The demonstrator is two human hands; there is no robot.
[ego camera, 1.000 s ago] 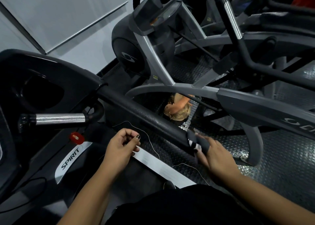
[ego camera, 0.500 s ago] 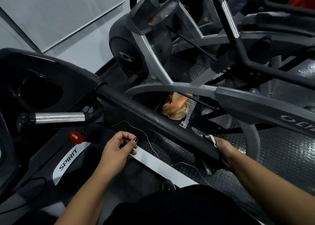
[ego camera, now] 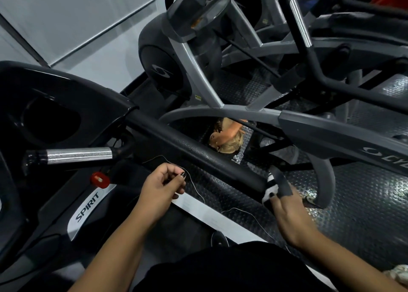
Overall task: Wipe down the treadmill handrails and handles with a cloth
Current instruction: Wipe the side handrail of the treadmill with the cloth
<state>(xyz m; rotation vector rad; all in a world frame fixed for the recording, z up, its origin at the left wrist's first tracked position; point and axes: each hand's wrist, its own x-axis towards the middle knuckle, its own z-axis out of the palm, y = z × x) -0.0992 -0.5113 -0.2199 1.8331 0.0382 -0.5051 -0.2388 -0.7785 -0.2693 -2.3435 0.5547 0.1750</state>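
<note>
The treadmill's black padded handrail runs from the console at the left down to the lower right. My right hand grips a grey, black and white cloth wrapped over the rail's near end. My left hand hovers beside the rail with fingers curled, pinching a thin white wire. A chrome pulse handle sticks out from the console on the left.
A red safety key sits under the chrome handle. Grey elliptical machines crowd the right and top. A doll-like figure lies on the studded floor between the machines. A white wall is at the top left.
My right hand came back up from under the rail's end and now holds the cloth over the top of it. The left hand stayed almost still.
</note>
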